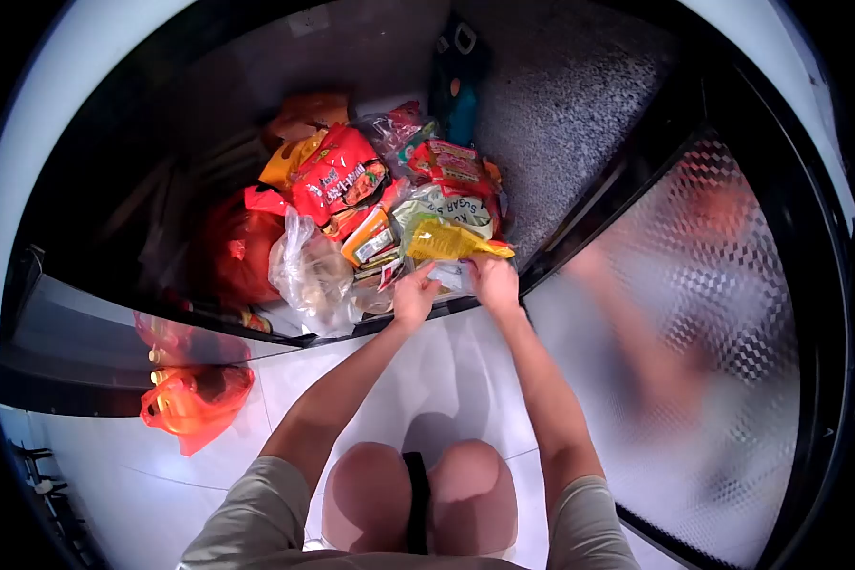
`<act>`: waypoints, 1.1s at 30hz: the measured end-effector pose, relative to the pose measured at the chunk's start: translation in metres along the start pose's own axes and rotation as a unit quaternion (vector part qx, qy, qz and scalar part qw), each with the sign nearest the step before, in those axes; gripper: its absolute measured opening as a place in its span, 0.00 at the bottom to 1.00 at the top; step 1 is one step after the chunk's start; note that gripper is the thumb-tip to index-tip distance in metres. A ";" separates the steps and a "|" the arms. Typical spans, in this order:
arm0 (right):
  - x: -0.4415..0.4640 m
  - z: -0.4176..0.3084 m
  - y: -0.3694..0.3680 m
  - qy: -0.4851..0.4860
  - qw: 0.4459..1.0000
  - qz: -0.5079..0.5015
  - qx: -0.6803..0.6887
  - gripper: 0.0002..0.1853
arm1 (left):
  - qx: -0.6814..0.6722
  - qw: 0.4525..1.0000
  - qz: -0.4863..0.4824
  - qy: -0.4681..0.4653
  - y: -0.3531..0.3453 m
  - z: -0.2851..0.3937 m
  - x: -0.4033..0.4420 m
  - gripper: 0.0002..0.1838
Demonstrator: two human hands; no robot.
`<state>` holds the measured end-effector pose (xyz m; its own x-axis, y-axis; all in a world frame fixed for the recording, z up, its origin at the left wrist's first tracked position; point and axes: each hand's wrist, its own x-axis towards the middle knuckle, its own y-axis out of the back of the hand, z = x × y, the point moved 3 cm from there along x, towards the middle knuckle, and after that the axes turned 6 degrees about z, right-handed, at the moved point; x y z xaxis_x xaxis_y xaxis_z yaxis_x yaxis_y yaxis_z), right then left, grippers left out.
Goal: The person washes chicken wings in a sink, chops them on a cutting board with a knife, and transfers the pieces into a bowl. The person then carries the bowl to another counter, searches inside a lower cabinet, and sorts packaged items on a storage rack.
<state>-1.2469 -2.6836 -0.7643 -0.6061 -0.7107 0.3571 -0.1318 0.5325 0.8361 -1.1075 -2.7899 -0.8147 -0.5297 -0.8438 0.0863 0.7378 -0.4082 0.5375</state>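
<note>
Low in a dark cabinet, both hands are at the front of a heap of packaged food. My left hand (415, 296) is closed in a pinch on the edge of a clear plastic bag (454, 275). My right hand (495, 282) is closed on the other side of this bag, just under the end of a yellow packet (442, 239). Whether the yellow packet lies inside the clear bag I cannot tell. Behind it are a pale green-and-white packet (461, 211) and a red packet (454, 166). Left of my hands sits a knotted clear bag (313, 275) with brownish contents.
A large red noodle packet (340, 176) and a red plastic bag (237, 249) fill the heap's left side. A blue-green bottle (461, 109) stands behind. At right is an open, patterned glass door (703, 351). On the floor sits an orange-red bag (199, 404) holding bottles.
</note>
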 end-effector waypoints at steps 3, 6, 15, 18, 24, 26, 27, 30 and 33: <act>0.035 0.022 -0.019 -0.008 0.999 -0.047 -0.001 0.07 | -0.045 0.998 -0.024 0.024 0.004 0.003 -0.002 0.23; 0.050 0.026 -0.018 0.058 0.998 0.002 -0.022 0.06 | -0.143 0.974 -0.075 0.156 0.026 0.022 -0.002 0.21; 0.066 0.044 -0.027 -0.051 0.993 0.046 0.097 0.04 | -0.148 0.978 0.075 0.124 0.098 -0.041 -0.008 0.10; 0.060 0.040 -0.023 -0.053 0.993 0.045 0.093 0.06 | -0.088 0.982 0.131 0.100 0.124 -0.052 -0.006 0.11; 0.034 0.024 -0.011 -0.020 0.995 0.043 0.084 0.06 | -0.065 0.989 0.120 0.050 0.131 -0.070 -0.005 0.12; 0.017 0.013 -0.001 0.002 0.998 0.024 0.066 0.07 | -0.054 0.992 0.102 0.044 0.125 -0.067 -0.005 0.13; 0.009 0.005 0.008 0.013 0.998 0.015 0.055 0.08 | -0.006 0.995 0.088 0.043 0.124 -0.064 -0.006 0.13; -0.013 -0.021 0.020 0.059 0.998 0.021 0.000 0.14 | 0.088 0.993 0.073 0.031 0.123 -0.051 -0.005 0.15; -0.031 -0.049 0.020 0.129 0.990 0.049 -0.007 0.17 | 0.091 0.986 0.129 -0.054 0.120 -0.054 0.000 0.17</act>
<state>-1.1928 -2.6736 -0.7383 -0.3943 -0.7505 0.5304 -0.0695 0.5998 0.7971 -0.9968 -2.8574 -0.7953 -0.3838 -0.8651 0.3230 0.7710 -0.1077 0.6277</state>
